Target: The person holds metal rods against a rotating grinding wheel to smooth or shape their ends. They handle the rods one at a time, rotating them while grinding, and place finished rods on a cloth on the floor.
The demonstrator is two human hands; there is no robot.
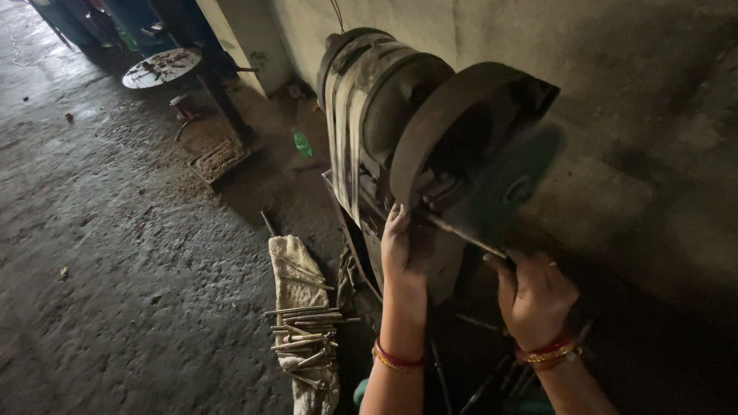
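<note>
I am looking down at a thin metal rod (465, 234), long, pale and slightly dull, which is lying slantwise across the front of the grinding machine (430, 146), just below its dark curved wheel guard (453, 123). The rod is running from upper left down to lower right (its far end is getting lost in the shadow under the guard).

My left hand (403, 246) is pressing against the machine's front with fingers curled loosely around the rod's upper end; how tightly it is gripping I cannot tell in this dim light. My right hand (530, 296) is closing into a fist around the rod's lower end, just below and to the right of the guard. Both wrists are wearing red and gold bangles (547, 351).

On the floor to the left of the machine, a heap of similar rods (304, 338) is lying on a pale cloth (292, 269). Farther left of the machine, a round table (161, 68) is standing.
</note>
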